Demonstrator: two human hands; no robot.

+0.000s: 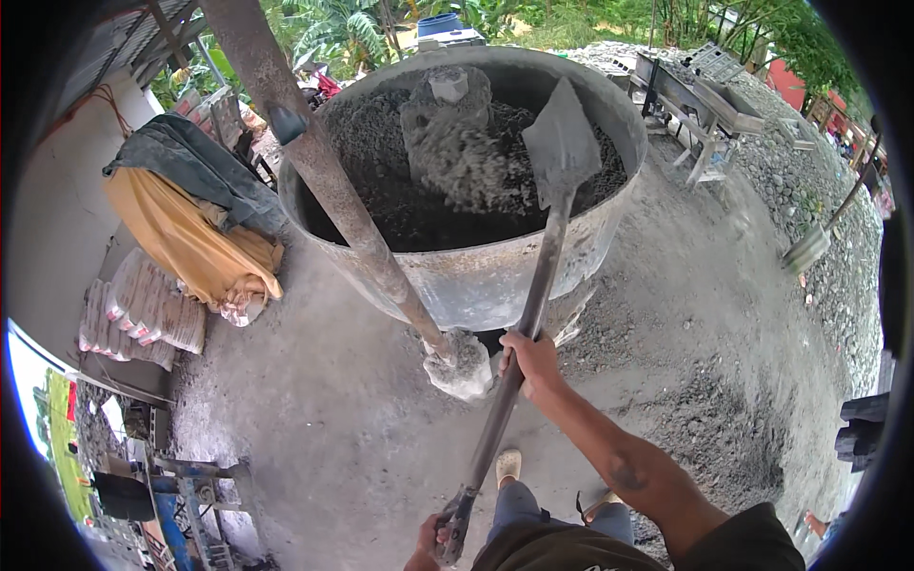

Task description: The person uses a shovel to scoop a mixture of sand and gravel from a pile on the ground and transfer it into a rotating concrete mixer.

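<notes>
A long-handled shovel (545, 276) slants up from the lower middle, its grey pointed blade (562, 143) over the near right rim of a large round mixing drum (457, 276). My right hand (529, 360) is closed round the middle of the shaft. Low in the view, my left hand (433, 538) grips the handle's end, partly cut off by the edge. Inside the drum lies dark grey, crumbly mix (381, 143), with a blurred heap of it around a caked mixer part (449, 114). No load shows on the blade.
A thick rusty post (333, 181) crosses in front of the drum to a concrete lump (462, 366). At left, stacked sacks (143, 309) sit beside an orange tarp (171, 228). Gravel (819, 181) and a metal-framed trough (705, 100) stand right; another shovel (809, 246) leans there. Blue machinery (176, 514) is lower left.
</notes>
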